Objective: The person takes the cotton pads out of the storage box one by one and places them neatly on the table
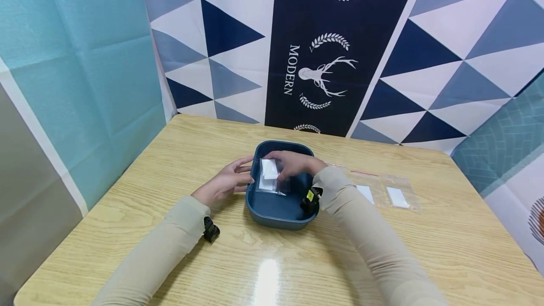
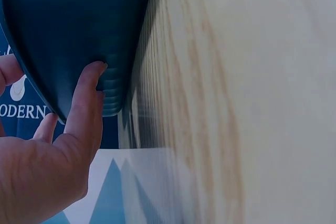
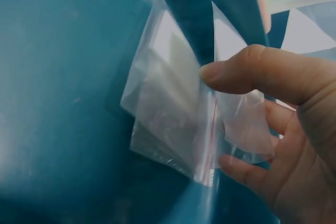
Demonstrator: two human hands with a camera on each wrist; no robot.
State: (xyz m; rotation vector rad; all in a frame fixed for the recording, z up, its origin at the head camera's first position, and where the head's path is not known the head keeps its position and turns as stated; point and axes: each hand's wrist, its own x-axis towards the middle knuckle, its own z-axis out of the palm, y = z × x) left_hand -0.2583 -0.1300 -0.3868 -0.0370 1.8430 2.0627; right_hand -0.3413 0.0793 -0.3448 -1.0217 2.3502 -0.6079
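A dark blue plastic bin [image 1: 278,223] with rounded corners stands on the wooden table. My left hand [image 1: 227,183] rests against its left side; in the left wrist view its fairly straight fingers [image 2: 84,98] touch the outer wall. Inside the bin is my right hand [image 1: 294,163], thumb on one side and fingers on the other of a clear zip bag [image 3: 244,124] with something white in it. Close beside that one, more clear zip bags [image 3: 168,103] with white flat contents lean together over the bin's floor. Their exact number is hard to tell.
Right of the bin, clear zip bags with white flat pieces [image 1: 397,197] lie on the table [image 1: 450,244], partly behind my right forearm. A patterned cloth [image 1: 238,27] hangs along the back edge, and a teal cloth [image 1: 93,84] hangs at the left.
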